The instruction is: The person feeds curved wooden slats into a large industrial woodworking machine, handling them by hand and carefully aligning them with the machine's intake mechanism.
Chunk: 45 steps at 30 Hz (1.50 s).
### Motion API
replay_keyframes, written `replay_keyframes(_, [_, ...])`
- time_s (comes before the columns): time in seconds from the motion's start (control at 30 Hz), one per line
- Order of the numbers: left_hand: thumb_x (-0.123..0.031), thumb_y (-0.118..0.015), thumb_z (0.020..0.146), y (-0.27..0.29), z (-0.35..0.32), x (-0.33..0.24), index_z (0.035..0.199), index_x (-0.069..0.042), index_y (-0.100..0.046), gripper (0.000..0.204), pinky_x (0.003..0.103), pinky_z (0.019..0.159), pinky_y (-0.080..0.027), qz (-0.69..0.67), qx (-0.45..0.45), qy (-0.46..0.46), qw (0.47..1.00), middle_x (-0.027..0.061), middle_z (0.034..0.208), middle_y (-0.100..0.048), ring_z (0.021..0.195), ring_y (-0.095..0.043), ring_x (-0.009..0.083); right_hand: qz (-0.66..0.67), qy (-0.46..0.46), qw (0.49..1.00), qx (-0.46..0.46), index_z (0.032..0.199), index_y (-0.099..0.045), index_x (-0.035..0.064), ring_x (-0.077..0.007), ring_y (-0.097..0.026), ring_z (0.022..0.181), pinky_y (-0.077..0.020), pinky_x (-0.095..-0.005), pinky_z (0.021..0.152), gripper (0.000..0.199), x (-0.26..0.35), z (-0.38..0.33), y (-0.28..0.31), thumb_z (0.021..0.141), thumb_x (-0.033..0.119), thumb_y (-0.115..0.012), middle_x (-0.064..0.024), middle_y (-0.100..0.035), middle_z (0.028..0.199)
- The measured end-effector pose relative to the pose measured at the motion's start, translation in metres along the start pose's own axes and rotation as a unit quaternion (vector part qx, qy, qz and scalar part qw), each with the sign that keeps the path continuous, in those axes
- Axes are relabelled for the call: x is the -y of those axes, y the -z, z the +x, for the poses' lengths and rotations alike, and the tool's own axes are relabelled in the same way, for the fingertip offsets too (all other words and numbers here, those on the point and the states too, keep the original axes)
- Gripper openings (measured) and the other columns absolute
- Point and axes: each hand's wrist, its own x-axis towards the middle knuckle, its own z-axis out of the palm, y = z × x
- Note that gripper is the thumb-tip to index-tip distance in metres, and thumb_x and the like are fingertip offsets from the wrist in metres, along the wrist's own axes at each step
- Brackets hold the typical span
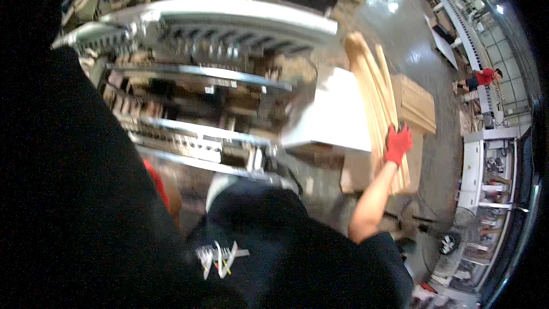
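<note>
Side by side, probably for easy handling, long wooden strips (373,98) lie right of the white panel (345,110). The right hand (398,144) is over their near part, likely steadying them; whether its fingers grasp, I cannot tell. The left hand (158,186) is mostly hidden, its fingers unreadable.

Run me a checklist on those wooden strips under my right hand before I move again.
1. Right hand gloved: ok, red glove on.
2. Hand on the wooden strips: ok, it lies over their near part.
3. Grip firm: cannot tell, the fingers are too unclear.
4. Strips lined up: not ok, one strip splays away at the far end.
5. Person in red out of the way: ok, standing well off to the right.
</note>
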Motion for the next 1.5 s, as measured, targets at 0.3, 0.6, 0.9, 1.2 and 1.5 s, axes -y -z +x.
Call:
replay_keyframes(0.3, [-0.020, -0.071, 0.085, -0.012, 0.065, -0.061, 0.137, 0.001, -0.041, 0.064, 0.039, 0.101, -0.044, -0.075, -0.091, -0.168, 0.979, 0.0176, 0.134, -0.049, 0.116, -0.055, 0.0269, 0.283, -0.005, 0.959, -0.015, 0.117, -0.062, -0.0050, -0.0393, -0.062, 0.108, -0.0482, -0.0448, 0.095, 0.046, -0.025, -0.002, -0.016, 0.079, 0.019, -0.072, -0.0253, -0.065, 0.114])
replay_keyframes(0.6, [-0.018, -0.072, 0.084, -0.027, 0.094, -0.091, 0.141, 0.001, -0.038, 0.068, 0.038, 0.102, -0.043, -0.067, -0.094, -0.266, 0.957, 0.0173, 0.136, -0.047, 0.118, -0.054, 0.0265, 0.287, -0.005, 0.954, -0.090, 0.119, -0.063, -0.0031, -0.0346, -0.062, 0.108, -0.0468, -0.0421, 0.095, 0.033, 0.016, -0.022, 0.048, 0.089, 0.010, -0.064, -0.0192, -0.066, 0.116])
replay_keyframes(0.9, [-0.017, -0.073, 0.084, -0.074, 0.128, -0.099, 0.144, 0.001, -0.036, 0.074, 0.038, 0.104, -0.042, -0.117, -0.038, -0.289, 0.949, 0.0171, 0.139, -0.046, 0.120, -0.053, 0.0262, 0.675, -0.123, 0.727, 0.021, 0.124, -0.061, 0.0013, -0.0140, -0.062, 0.086, -0.0504, -0.0283, 0.074, 0.033, 0.061, -0.039, 0.113, 0.097, 0.020, -0.059, -0.0053, -0.065, 0.101])
replay_keyframes(1.2, [-0.012, -0.069, 0.089, -0.133, 0.071, 0.007, 0.154, 0.002, -0.016, 0.085, 0.036, 0.113, -0.033, -0.026, 0.191, -0.073, 0.978, 0.0156, 0.153, -0.032, 0.139, -0.036, 0.0234, 0.773, 0.030, 0.609, 0.177, 0.120, -0.060, -0.0048, -0.0179, -0.064, 0.083, -0.0528, -0.0322, 0.075, 0.035, 0.167, -0.077, 0.142, 0.094, 0.018, -0.061, -0.0122, -0.068, 0.098])
replay_keyframes(1.5, [-0.021, -0.064, 0.096, -0.098, 0.034, 0.144, 0.137, -0.004, -0.045, 0.048, 0.032, 0.089, -0.049, -0.211, -0.205, 0.294, 0.909, 0.0084, 0.117, -0.064, 0.105, -0.059, 0.0180, 0.432, 0.391, 0.806, 0.105, 0.117, -0.062, 0.0012, -0.0397, -0.055, 0.112, -0.0430, -0.0485, 0.097, 0.059, 0.246, -0.138, 0.141, 0.065, 0.020, -0.082, -0.0192, -0.061, 0.119])
